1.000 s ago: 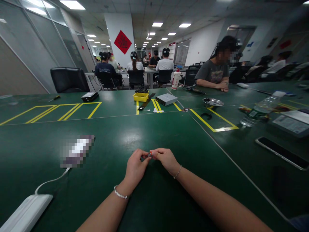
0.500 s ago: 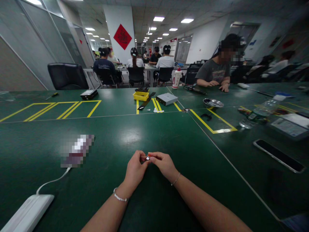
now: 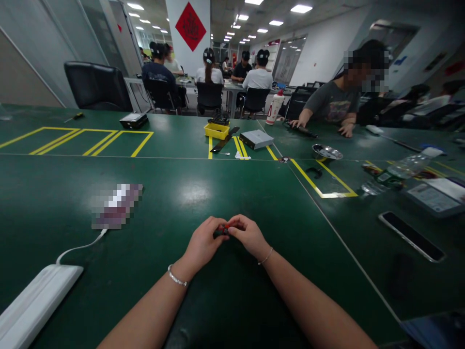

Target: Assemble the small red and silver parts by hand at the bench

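Between my two hands, over the green table [image 3: 152, 271], is a small red and dark object [image 3: 225, 229], mostly covered by fingers. My left hand [image 3: 204, 242] pinches it from the left, thumb and fingers closed. From the right, my right hand [image 3: 250, 236] grips the same piece, its fingertips almost touching those of the left. What exactly the piece is cannot be made out.
A pixelated device [image 3: 118, 206] is cabled to a white power strip [image 3: 39, 305] on the left. Farther back are a yellow bin [image 3: 217, 131], a grey box [image 3: 256, 139] and a metal dish [image 3: 327, 152]. A phone [image 3: 411, 236] and bottle [image 3: 407, 168] lie right; a person [image 3: 334, 102] sits across.
The view has tilted and shifted slightly. More red shows between my fingers, and the silvery part seen before is hidden. The person across has moved a hand to the dark item on the table.
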